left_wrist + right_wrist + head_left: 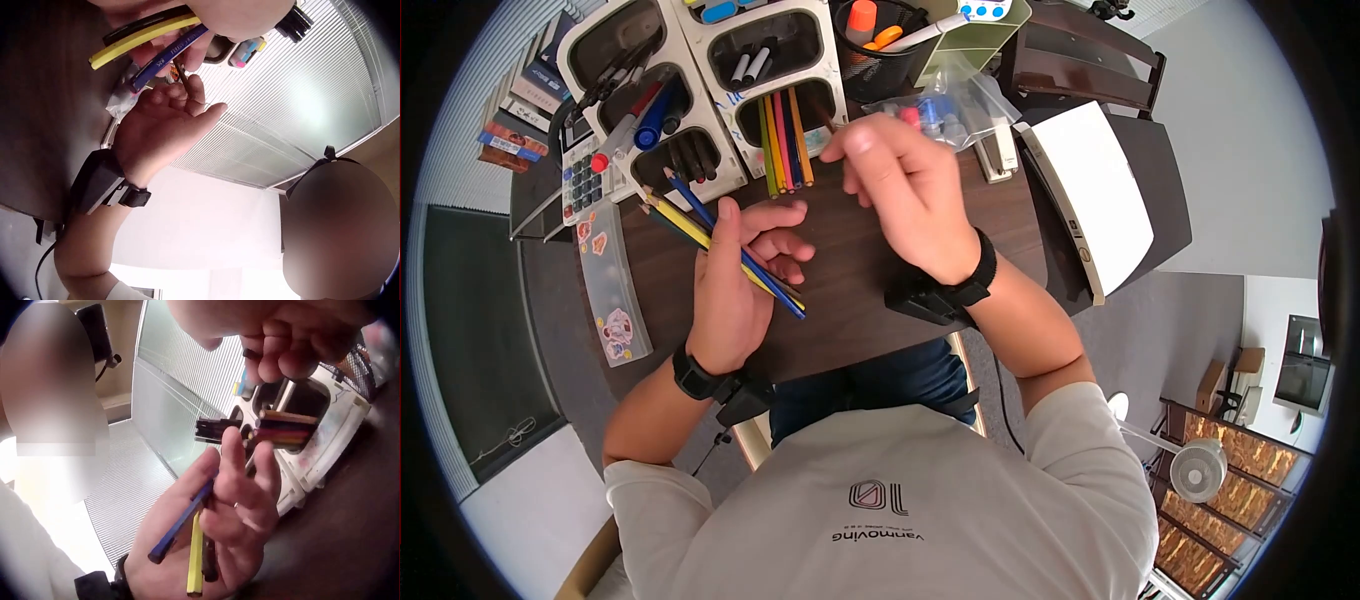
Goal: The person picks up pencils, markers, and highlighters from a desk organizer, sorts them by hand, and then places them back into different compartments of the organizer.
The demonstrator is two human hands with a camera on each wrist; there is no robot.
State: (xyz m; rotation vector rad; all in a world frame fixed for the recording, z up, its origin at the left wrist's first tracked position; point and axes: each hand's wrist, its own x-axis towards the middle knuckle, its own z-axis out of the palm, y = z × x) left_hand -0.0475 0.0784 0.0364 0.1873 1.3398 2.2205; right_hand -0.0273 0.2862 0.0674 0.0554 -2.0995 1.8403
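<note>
My left hand (728, 290) holds a few colored pencils, with the thumb lying over them. Among them are a blue pencil (169, 59), a yellow pencil (137, 42) and a dark pencil (140, 26). Between its fingertips, my right hand (910, 195) pinches a brown pencil (182, 76), mostly covered by the fingers in the head view. That hand is just beside the compartment of a white desk organizer (698, 60) where several colored pencils (785, 150) stand, their ends poking out toward me.
Other compartments hold dark pens (692, 158), markers (655, 115) and white-bodied pens (750, 65). Right of the organizer are a black mesh cup (880, 75) and a clear plastic bag (950, 110). A white box (1095, 195) stands at the right, a sticker-covered clear case (615, 290) at the left.
</note>
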